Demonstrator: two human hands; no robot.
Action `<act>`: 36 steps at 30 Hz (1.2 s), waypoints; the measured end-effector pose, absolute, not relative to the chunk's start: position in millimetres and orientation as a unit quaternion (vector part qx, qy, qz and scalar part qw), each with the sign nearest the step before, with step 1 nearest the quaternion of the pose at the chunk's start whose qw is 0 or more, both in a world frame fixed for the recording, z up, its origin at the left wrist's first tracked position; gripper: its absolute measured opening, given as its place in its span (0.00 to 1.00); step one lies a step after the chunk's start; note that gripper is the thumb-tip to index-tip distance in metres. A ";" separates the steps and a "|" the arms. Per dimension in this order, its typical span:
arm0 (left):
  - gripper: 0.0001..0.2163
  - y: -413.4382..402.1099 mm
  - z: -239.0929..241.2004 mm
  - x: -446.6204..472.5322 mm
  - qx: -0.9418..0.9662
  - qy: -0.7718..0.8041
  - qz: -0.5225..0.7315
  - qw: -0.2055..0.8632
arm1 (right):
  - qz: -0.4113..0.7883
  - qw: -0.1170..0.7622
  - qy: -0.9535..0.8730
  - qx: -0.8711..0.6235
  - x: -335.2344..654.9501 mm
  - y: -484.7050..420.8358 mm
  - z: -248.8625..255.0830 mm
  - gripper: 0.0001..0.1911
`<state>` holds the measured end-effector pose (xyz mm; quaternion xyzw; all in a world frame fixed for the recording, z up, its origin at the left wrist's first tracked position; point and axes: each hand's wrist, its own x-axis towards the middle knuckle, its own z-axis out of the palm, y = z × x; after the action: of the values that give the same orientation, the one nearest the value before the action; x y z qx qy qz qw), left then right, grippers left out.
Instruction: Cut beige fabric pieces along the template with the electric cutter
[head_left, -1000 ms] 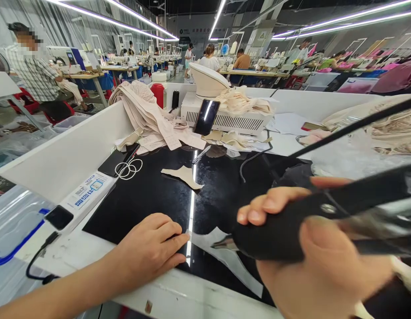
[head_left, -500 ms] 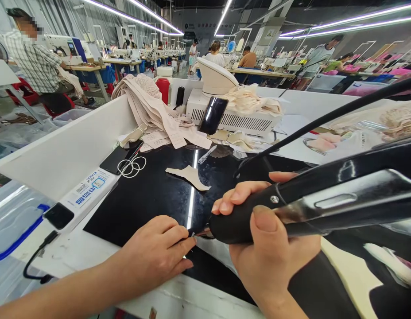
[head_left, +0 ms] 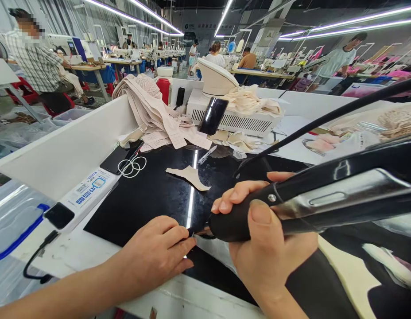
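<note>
My right hand (head_left: 268, 248) is wrapped round the rounded black end of a long black tool (head_left: 341, 199) with a silver inset; its exact kind does not show. The tool slants across the right side, close to the camera. Its far end is out of frame. My left hand (head_left: 159, 243) lies low over the black work surface (head_left: 132, 212), fingers pressed together beside the tool's rounded end. Whatever its fingertips pinch there is small, dark and mostly hidden. A thin whitish sheet (head_left: 217, 252) shows between the hands. A curved beige fabric piece (head_left: 189, 176) lies beyond them.
Stacked beige fabric strips (head_left: 159, 115), a leaning phone (head_left: 214, 116) and a white machine (head_left: 232, 119) stand at the back. White elastic loops (head_left: 132, 167) and a white box (head_left: 92, 188) lie left. A black cable (head_left: 318, 124) arcs across the right. Co-workers sit beyond.
The tool and my right hand have shifted very slightly. My left hand keeps its place. In the right background, a person has moved to the right.
</note>
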<state>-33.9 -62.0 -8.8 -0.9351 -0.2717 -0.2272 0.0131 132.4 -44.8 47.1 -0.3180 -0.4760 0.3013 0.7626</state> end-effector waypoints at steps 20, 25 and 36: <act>0.09 -59.9 -2.6 -36.2 -0.887 -0.338 -0.286 -0.130 | 0.330 0.763 -0.477 -0.285 129.9 -51.4 50.1 0.18; 0.09 -60.7 -3.2 -36.2 -0.890 -0.336 -0.276 -0.135 | 0.333 0.765 -0.476 -0.279 130.1 -51.2 48.6 0.18; 0.13 -53.2 -4.4 -46.0 -0.920 -0.306 -0.230 -0.084 | 0.324 0.763 -0.458 -0.322 133.6 -55.4 58.2 0.20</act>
<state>-46.0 -53.2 -4.4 -0.9199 -0.3065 -0.2298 -0.0839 133.6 -55.4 58.2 -0.3222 -0.4577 0.3240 0.7627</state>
